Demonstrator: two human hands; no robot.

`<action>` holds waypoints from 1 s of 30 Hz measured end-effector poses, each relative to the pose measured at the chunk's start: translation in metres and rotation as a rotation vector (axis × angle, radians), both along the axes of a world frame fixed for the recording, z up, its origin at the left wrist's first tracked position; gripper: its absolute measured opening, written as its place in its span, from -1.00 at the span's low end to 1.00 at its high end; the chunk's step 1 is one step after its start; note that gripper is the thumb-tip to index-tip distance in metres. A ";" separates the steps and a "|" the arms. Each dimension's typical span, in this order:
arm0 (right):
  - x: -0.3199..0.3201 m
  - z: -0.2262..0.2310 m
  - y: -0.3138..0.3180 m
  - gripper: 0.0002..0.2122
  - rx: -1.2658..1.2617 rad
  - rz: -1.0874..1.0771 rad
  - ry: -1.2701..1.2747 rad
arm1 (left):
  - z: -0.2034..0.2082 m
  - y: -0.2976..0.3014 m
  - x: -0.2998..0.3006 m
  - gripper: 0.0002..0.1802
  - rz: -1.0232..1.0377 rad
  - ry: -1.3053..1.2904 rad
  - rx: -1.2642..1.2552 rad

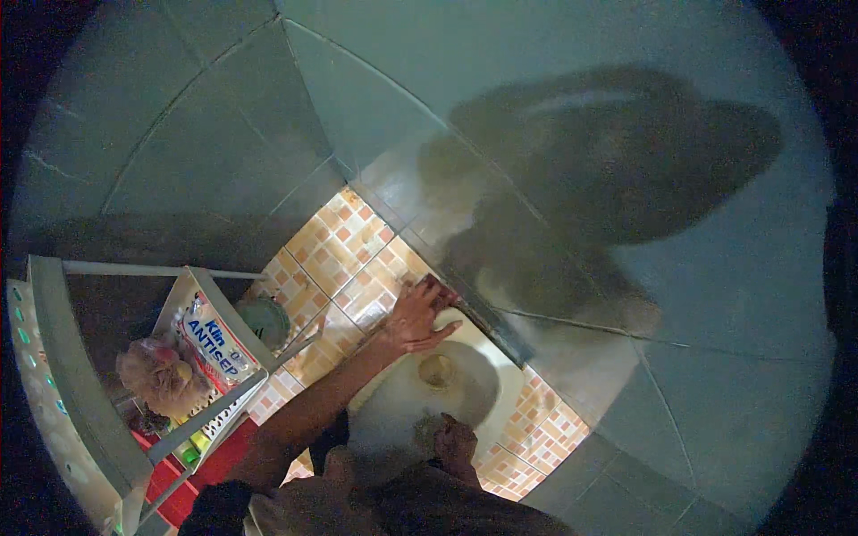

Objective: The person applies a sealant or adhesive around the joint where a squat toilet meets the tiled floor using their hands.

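Observation:
A pale squat toilet (514, 380) is set into the floor, with whitish foam or cloudy water in its basin and a round yellowish patch (436, 371) at the far part. My left hand (423, 317) rests on the toilet's far left corner, fingers stretched out and thumb pointing right along the rim. Its fingertips lie in dark shadow beside the wall. My right hand (458, 447) is low over the near right part of the basin, its fingers curled. A blurry brownish patch (429, 431) shows beside these fingers; what they hold cannot be made out.
On the left stands a shelf rack (98, 375) with a white detergent packet (213, 339), a clear plastic bag (161, 375) and a red container (228, 456). Behind it is a round greyish container (264, 322). Grey tiled walls (357, 107) meet the patterned orange floor (335, 246).

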State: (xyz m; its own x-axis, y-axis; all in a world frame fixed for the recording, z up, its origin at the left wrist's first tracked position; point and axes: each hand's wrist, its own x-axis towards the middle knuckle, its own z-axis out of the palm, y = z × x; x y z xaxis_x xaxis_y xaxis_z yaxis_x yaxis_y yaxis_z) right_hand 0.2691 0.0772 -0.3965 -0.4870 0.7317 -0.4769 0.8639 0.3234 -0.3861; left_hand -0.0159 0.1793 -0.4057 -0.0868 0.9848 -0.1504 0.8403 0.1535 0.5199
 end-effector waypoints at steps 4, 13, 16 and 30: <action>0.006 -0.003 -0.003 -0.69 0.129 0.013 0.217 | -0.020 -0.011 0.001 -0.38 0.008 0.091 0.184; 0.001 0.006 -0.002 -0.62 0.191 0.029 0.260 | -0.009 -0.009 -0.053 -0.42 0.186 -0.102 0.158; 0.005 -0.002 -0.003 -0.59 0.269 0.102 0.350 | -0.009 -0.009 -0.057 -0.47 0.232 0.207 0.199; 0.017 -0.027 -0.013 -0.65 0.293 -0.012 0.441 | -0.018 -0.008 -0.005 -0.42 -0.044 0.088 0.197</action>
State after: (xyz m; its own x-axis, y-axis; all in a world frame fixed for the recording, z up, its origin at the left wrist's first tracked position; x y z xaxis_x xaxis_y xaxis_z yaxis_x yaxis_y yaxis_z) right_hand 0.2865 0.0645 -0.4237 -0.5864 0.8100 -0.0033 0.6438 0.4636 -0.6087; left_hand -0.0212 0.1712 -0.4239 -0.0474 0.9975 0.0515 0.8875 0.0184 0.4604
